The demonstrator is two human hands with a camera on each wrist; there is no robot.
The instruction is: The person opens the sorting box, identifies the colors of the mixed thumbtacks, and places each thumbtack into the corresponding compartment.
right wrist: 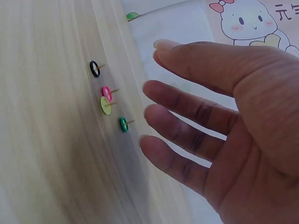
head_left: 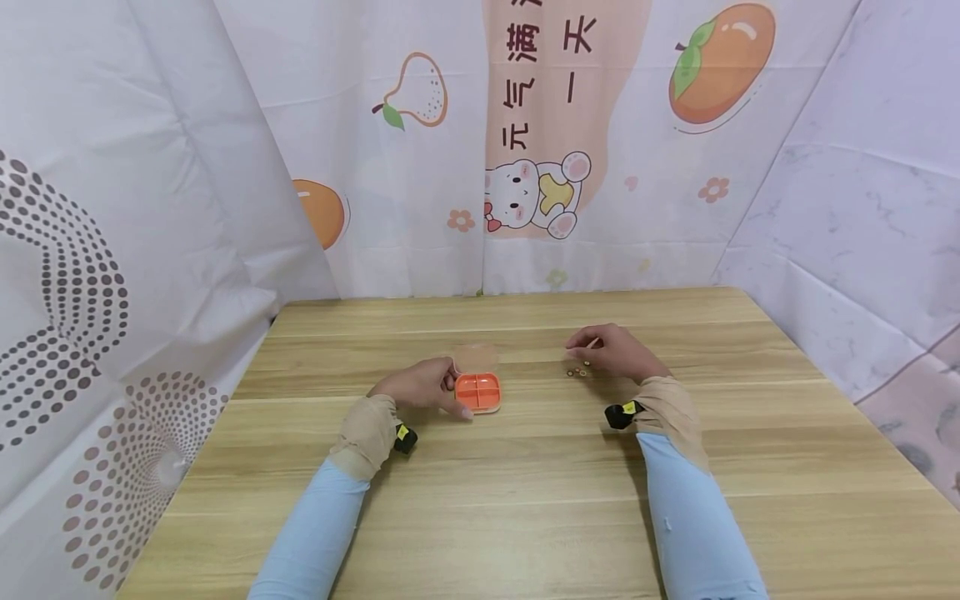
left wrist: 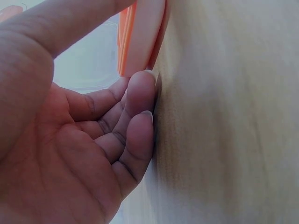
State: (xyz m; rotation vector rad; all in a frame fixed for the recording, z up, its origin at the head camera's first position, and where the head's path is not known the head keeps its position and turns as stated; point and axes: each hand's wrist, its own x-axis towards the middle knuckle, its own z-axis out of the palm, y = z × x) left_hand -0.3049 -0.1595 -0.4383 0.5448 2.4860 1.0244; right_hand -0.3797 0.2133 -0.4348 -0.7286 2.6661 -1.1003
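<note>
A small orange compartment box (head_left: pixel 480 392) lies on the wooden table (head_left: pixel 525 500), its clear lid (head_left: pixel 476 357) folded open behind it. My left hand (head_left: pixel 453 392) grips the box's left side, thumb along the near edge. In the left wrist view the curled fingers (left wrist: pixel 140 88) press against the box's rim (left wrist: pixel 142 32). My right hand (head_left: pixel 581 348) hovers just above several small pushpins (head_left: pixel 577 372) on the table. Its fingers (right wrist: pixel 187 100) are spread and hold nothing; black (right wrist: pixel 95 68), pink (right wrist: pixel 107 92), yellow (right wrist: pixel 105 105) and green (right wrist: pixel 124 124) pins lie under them.
Printed cloth sheets (head_left: pixel 525 167) wall the table in at the back and on both sides. The pins lie about a hand's width right of the box. Bare tabletop stretches from the box and pins to the near edge.
</note>
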